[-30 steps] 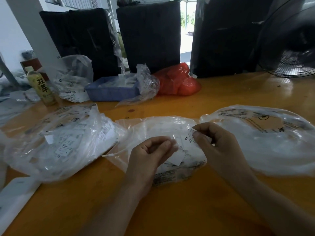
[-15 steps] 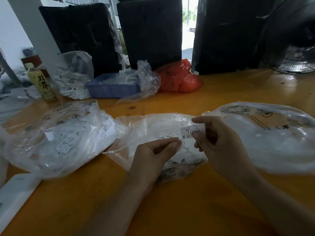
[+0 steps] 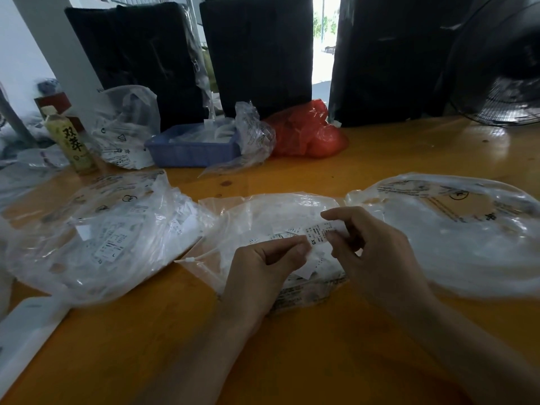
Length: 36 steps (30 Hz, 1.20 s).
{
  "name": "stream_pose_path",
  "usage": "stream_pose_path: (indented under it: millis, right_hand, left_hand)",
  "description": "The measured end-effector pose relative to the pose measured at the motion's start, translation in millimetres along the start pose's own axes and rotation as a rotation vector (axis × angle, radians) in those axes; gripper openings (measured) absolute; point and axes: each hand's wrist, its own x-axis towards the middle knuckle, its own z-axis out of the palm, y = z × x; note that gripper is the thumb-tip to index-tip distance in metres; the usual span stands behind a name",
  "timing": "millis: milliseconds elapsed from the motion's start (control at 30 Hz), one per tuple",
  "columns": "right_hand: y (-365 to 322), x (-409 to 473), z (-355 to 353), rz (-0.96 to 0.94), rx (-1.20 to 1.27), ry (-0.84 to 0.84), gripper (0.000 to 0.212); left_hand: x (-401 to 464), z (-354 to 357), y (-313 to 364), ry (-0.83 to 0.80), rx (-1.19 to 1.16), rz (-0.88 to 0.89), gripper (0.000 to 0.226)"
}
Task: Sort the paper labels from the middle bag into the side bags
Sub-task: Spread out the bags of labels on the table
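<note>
Three clear plastic bags lie in a row on the orange table. The middle bag (image 3: 271, 211) holds loose white paper labels. The left bag (image 3: 102, 232) is full of labels. The right bag (image 3: 455, 229) looks nearly empty. Over the middle bag, my right hand (image 3: 377, 255) pinches a white paper label (image 3: 318, 233) printed "XS" between thumb and fingers. My left hand (image 3: 263, 267) pinches the other end of that label strip, with more white paper (image 3: 306, 268) showing under its fingers.
Behind stand a blue tray (image 3: 190, 149) with plastic, a red bag (image 3: 306, 133), a green drink bottle (image 3: 71, 141), another clear bag (image 3: 128, 127) and black chair backs. A fan (image 3: 502, 71) is at the far right. A white flat object (image 3: 26, 328) lies at the left front edge.
My right hand turned the label so it lies level and brought it closer to my left hand, which now pinches its other end. Both hands stayed over the middle bag.
</note>
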Motion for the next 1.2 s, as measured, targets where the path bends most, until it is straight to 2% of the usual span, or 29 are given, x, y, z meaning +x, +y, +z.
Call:
stream_pose_path:
  millis: [200, 367, 567, 700, 800, 900, 1000, 1133, 1200]
  right_hand:
    - [4.9, 1.2, 3.0, -0.06, -0.029, -0.034, 0.034]
    - [9.0, -0.7, 4.0, 0.033, 0.057, -0.024, 0.041]
    - [11.2, -0.4, 7.9, 0.098, 0.121, -0.071, 0.042]
    - [14.9, 1.0, 7.4, 0.094, 0.055, -0.16, 0.045]
    - [12.4, -1.2, 9.8, 0.125, 0.125, -0.215, 0.046]
    - [7.5, -2.2, 11.7, 0.185, 0.261, -0.161, 0.034]
    - [5.2, -1.1, 10.3, 0.178, 0.218, -0.119, 0.017]
    - [-1.7, -6.0, 11.6, 0.106, 0.186, -0.223, 0.013]
    - [-0.8, -6.2, 13.0, 0.111, 0.167, -0.205, 0.017]
  left_hand:
    - [0.1, 0.8, 0.0, 0.056, -0.032, 0.005, 0.023]
    - [1.0, 0.6, -0.5, 0.054, -0.052, -0.019, 0.014]
    - [0.6, 2.4, 0.2, 0.055, -0.096, -0.025, 0.024]
    - [2.1, 0.0, -1.2, 0.091, -0.033, -0.01, 0.02]
    - [0.9, -0.5, -1.7, 0.06, -0.001, -0.005, 0.018]
    - [0.9, 1.1, -1.0, 0.079, -0.02, -0.001, 0.017]
    - [2.8, 0.7, 0.6, 0.124, -0.104, -0.029, 0.016]
    - [3.3, 0.2, 2.0, 0.126, -0.119, -0.044, 0.023]
    - [2.5, -0.4, 2.6, 0.12, -0.107, -0.046, 0.024]
